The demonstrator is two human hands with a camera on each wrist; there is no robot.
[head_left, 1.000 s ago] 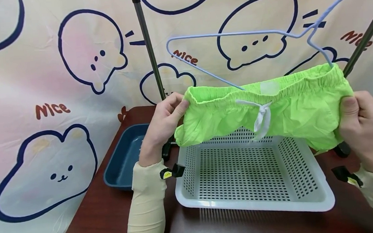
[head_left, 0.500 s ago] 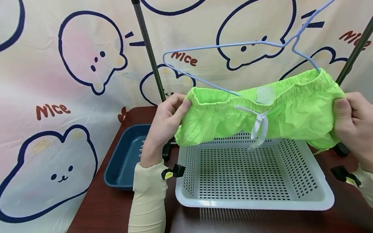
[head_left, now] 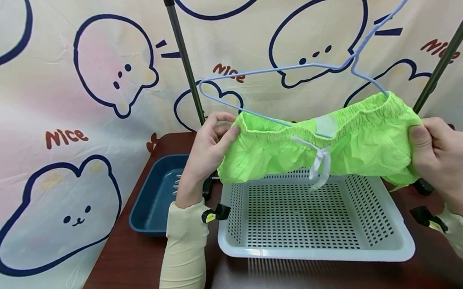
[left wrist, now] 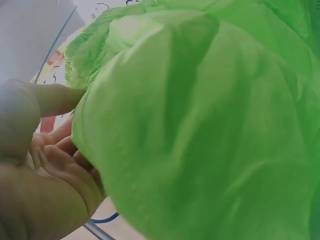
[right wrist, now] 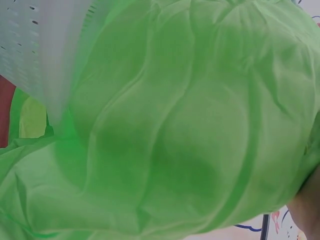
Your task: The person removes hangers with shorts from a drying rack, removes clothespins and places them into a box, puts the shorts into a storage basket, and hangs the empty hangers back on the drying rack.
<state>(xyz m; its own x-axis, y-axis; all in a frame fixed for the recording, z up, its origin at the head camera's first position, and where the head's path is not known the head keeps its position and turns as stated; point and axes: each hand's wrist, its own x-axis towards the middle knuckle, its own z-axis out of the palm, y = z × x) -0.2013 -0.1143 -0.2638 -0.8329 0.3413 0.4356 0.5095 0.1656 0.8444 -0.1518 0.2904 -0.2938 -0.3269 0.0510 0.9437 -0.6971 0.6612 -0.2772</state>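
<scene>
Bright green shorts [head_left: 362, 148] with an elastic waist and a white drawstring bow hang stretched between both hands. My left hand [head_left: 211, 150] pinches the waistband at its left end, thumb in front. At the other end my right hand [head_left: 442, 155] grips the side of the shorts, with fingers curled. A light blue wire hanger [head_left: 299, 67] dips into the open waist, its hook up and its lower parts hidden inside the cloth. Green fabric [left wrist: 200, 125] fills most of the left wrist view beside the thumb, and likewise the shorts [right wrist: 190, 115] cover the right wrist view.
Below the shorts stands a pale perforated basket [head_left: 318, 258] on the dark wooden table [head_left: 114, 267]. A blue tray [head_left: 142, 206] with some white wire items sits to the left. Dark upright poles [head_left: 185, 57] rise at both sides before a printed curtain.
The hanger has sunk lower and shifted left, its hook coming into view at the top. My right hand has moved slightly left with the shorts; my left hand has barely moved.
</scene>
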